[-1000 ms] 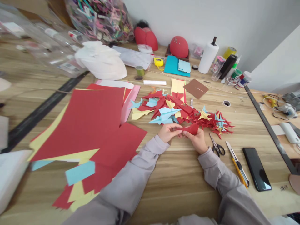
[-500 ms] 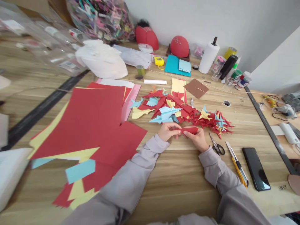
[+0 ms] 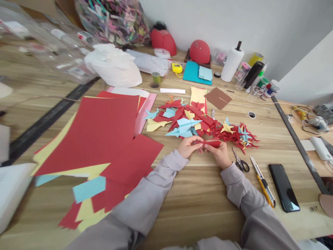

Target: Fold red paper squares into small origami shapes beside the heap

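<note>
Between my two hands is a small folded piece of red paper [image 3: 212,143], held just above the wooden table. My left hand [image 3: 189,147] pinches its left end, and my right hand [image 3: 219,153] grips it farther right with the thumb on top. Just beyond the hands lies a heap of folded red, blue and yellow paper shapes [image 3: 183,127]. At its right end, spiky folded pieces [image 3: 241,134] are bunched together. Large red sheets [image 3: 104,135] lie over yellow and blue ones to the left of my hands.
Scissors [image 3: 242,165], a yellow utility knife [image 3: 264,185] and a black phone [image 3: 284,187] lie right of my right hand. A brown square [image 3: 218,98], a tape measure [image 3: 177,68] and a white bottle-like roll [image 3: 232,64] are farther back. Plastic bottles [image 3: 75,71] lie at the back left.
My left hand has shifted slightly right and its fingers have moved on the red paper. My right hand is nearly in the same place, still holding it.
</note>
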`<state>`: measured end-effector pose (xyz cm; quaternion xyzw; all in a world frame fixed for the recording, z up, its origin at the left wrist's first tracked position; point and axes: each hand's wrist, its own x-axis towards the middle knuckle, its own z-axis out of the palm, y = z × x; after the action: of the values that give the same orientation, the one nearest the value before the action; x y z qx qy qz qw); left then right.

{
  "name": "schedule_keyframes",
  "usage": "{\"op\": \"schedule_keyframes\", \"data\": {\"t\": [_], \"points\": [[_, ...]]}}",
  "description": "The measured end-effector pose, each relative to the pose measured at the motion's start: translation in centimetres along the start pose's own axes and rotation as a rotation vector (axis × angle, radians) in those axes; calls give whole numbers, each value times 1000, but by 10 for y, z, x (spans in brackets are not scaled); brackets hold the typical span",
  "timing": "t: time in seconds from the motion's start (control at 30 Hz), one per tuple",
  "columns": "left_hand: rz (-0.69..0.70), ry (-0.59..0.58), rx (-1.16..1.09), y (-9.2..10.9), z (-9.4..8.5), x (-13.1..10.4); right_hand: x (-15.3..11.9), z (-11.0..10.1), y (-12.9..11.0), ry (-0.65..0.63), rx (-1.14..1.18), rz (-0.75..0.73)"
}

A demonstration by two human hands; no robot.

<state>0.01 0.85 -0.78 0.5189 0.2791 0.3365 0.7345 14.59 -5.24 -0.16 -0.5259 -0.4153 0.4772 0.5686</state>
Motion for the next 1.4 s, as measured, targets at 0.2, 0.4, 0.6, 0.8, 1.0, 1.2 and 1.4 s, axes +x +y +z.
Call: {"op": "schedule_keyframes", "data": {"t": [0.2, 0.4, 0.6, 0.8, 1.0, 1.2, 1.4], "points": [[9, 85, -31, 4, 5, -2, 0, 2, 0, 68, -4, -15], [-2, 138, -76, 4, 3, -1, -1, 3, 0, 42, 7, -14], [10, 113, -83, 1, 0, 0, -2, 3, -4, 15, -15, -56], [-15, 77, -101, 7, 4, -2, 0, 0, 0, 53, 8, -58], [13, 73, -88, 9, 3, -3, 0, -1, 1, 31, 37, -47], [2, 62, -80, 9, 2, -2, -2, 2, -4, -8, 30, 22], [-25, 49, -131, 6, 3, -1, 0, 2, -1, 52, 67, -17]]}}
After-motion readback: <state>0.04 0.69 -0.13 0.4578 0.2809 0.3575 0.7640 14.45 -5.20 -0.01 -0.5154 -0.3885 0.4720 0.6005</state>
